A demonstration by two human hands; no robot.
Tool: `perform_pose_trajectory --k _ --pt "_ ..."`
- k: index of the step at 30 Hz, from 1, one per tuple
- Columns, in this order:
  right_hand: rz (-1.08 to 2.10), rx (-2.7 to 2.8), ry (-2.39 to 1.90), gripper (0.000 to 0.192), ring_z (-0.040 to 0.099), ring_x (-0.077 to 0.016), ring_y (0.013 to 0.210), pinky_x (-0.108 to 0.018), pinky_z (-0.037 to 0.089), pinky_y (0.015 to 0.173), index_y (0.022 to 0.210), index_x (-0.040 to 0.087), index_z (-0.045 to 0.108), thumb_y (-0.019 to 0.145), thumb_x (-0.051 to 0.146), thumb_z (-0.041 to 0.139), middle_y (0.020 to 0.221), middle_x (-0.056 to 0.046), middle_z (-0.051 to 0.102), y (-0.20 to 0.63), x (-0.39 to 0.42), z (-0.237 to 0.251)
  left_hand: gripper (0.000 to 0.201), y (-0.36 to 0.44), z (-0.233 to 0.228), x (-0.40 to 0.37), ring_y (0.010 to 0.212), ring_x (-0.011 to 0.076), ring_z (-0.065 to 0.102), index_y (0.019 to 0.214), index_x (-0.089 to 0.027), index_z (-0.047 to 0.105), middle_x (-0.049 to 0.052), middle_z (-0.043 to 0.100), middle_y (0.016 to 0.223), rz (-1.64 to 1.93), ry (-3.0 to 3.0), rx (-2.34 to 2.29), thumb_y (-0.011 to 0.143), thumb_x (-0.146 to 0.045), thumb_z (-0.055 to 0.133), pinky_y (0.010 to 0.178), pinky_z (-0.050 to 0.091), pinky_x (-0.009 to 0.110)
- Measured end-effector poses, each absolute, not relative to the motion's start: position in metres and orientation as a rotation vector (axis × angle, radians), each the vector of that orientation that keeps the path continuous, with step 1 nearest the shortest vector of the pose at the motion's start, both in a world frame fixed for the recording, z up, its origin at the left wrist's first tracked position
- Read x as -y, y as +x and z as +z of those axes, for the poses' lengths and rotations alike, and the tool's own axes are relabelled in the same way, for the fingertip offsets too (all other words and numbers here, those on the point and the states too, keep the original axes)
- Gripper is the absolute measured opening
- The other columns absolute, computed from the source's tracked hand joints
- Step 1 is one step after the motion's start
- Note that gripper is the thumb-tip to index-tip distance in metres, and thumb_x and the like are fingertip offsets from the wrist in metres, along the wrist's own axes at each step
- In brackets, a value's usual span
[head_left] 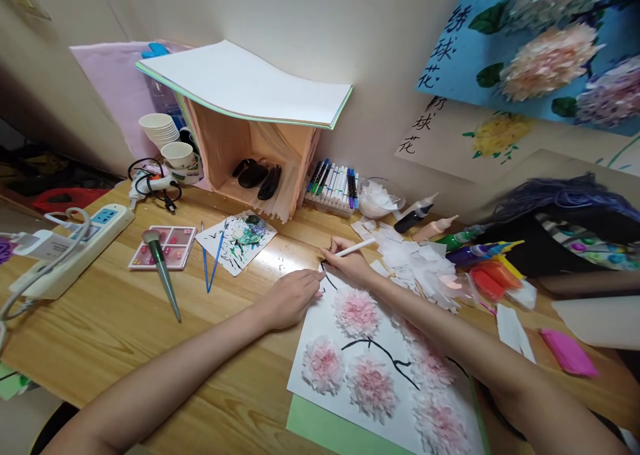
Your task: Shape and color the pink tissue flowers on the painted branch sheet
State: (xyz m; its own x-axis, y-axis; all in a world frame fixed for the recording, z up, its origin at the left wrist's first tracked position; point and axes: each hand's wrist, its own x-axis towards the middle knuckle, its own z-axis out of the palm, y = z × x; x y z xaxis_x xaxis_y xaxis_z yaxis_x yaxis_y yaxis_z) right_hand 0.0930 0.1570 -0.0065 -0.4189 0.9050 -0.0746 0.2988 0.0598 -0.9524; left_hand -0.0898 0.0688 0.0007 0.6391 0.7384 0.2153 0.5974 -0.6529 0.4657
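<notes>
Cluttered wooden desk point(125, 321). Right hand point(353, 265) pinches white pen point(356, 247), inking black branches on flower sheet point(320, 321); left hand point(290, 298) flat, empty, steadying it. Next: extend line carefully.

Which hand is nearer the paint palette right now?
Left. The left hand rests on the paper's edge, closer to the palette; the right hand is farther right, holding a pen.

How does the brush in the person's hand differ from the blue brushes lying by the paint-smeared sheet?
The white brush is held in the right hand, tip on the flower picture; the blue brushes lie loose on the table, untouched. The white one looks thicker and pale; the blue ones are thin and bright. Both are slim with long handles.
</notes>
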Motion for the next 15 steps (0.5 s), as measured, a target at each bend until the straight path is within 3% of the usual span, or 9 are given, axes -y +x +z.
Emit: perform_pose_trajectory --k 15 --pt "1.283 1.878 -1.205 0.036 0.039 -0.0105 0.048 -0.024 0.031 0.050 0.060 0.023 0.036 0.080 0.043 0.058 0.048 0.006 0.045 0.0960 -0.1588 -0.0077 0.030 -0.0889 -0.0009 -0.0694 0.120 0.0240 0.056 0.114 -0.011 0.059 0.016 0.061 0.128 0.567 2.493 -1.061 0.097 -0.024 0.039 0.102 0.047 0.040"
